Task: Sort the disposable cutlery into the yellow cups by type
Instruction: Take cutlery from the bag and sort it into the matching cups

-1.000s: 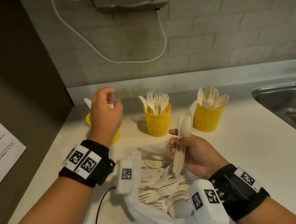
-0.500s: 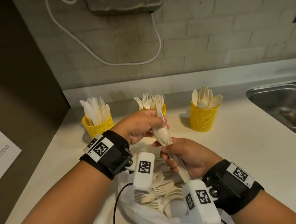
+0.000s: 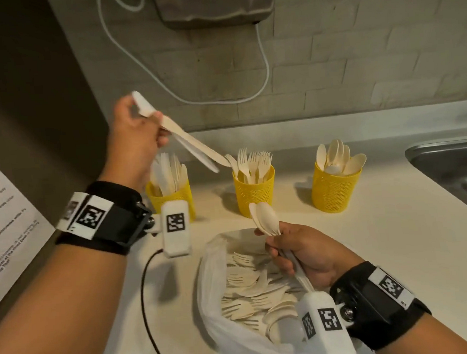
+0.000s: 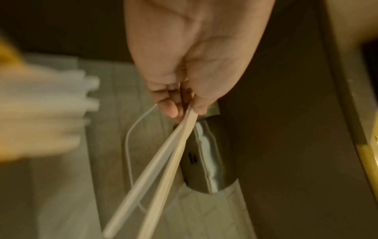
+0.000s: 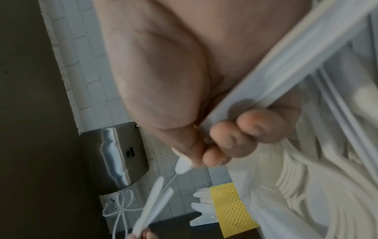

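Three yellow mesh cups stand in a row at the back of the counter. The left cup (image 3: 173, 201) holds knives, the middle cup (image 3: 255, 193) forks, the right cup (image 3: 335, 189) spoons. My left hand (image 3: 152, 124) is raised above the left cup. It pinches two pale knives (image 3: 195, 147) that slant down to the right; the left wrist view shows the pinch (image 4: 182, 105). My right hand (image 3: 275, 245) grips a stack of spoons (image 3: 266, 218) by the handles, bowls up, above an open plastic bag (image 3: 215, 293) of mixed cutlery. The spoon handles (image 5: 255, 77) cross the right wrist view.
A steel sink (image 3: 450, 163) is set into the counter at the right. A printed sheet (image 3: 8, 226) hangs on the dark panel at left. A wall unit (image 3: 211, 5) with a white cord (image 3: 265, 65) hangs above the cups. A black cable (image 3: 146, 305) lies on the counter.
My left hand came from the left cup to the bundle in my right hand. It took two knives from it and lifted them up and left. My right hand keeps the spoons.
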Demonstrator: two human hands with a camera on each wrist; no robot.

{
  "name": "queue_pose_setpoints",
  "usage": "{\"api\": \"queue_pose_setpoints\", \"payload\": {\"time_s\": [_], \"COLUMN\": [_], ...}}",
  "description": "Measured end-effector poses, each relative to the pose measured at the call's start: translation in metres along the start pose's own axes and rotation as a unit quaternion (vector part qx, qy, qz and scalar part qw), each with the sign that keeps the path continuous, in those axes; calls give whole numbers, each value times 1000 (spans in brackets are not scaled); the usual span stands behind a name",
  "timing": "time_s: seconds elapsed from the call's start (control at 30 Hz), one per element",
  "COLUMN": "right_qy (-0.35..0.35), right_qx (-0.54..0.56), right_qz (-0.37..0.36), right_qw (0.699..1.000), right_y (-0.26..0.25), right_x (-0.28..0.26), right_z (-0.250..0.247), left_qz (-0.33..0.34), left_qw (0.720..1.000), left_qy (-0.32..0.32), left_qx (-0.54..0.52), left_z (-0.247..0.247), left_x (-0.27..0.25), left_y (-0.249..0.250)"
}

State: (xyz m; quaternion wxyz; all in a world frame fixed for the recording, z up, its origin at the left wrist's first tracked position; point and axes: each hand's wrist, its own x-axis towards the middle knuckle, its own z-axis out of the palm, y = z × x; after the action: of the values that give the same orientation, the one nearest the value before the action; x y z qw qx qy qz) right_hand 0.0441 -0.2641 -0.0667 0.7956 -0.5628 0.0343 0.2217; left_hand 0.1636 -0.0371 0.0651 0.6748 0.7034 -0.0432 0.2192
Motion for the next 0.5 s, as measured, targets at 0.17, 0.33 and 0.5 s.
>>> {"api": "queue_pose_setpoints", "payload": {"time_s": [0.17, 0.33, 0.5], "right_qy": [27, 17, 55], "right_qx": [61, 92, 131], "right_qz": [-40, -41, -51], "right_qw": [997, 995, 989], "right_y": [-2, -1, -8], "right_x": [-1, -4, -7], "right_z": [-2, -3, -9], "left_qz": [113, 61, 20], "left_qw": [951, 927, 886], "left_qy": [37, -9, -86], "left_qx": [286, 370, 455], "left_z": [-40, -32, -35], "left_x": [3, 3, -10], "left_y": [-2, -43, -79]}}
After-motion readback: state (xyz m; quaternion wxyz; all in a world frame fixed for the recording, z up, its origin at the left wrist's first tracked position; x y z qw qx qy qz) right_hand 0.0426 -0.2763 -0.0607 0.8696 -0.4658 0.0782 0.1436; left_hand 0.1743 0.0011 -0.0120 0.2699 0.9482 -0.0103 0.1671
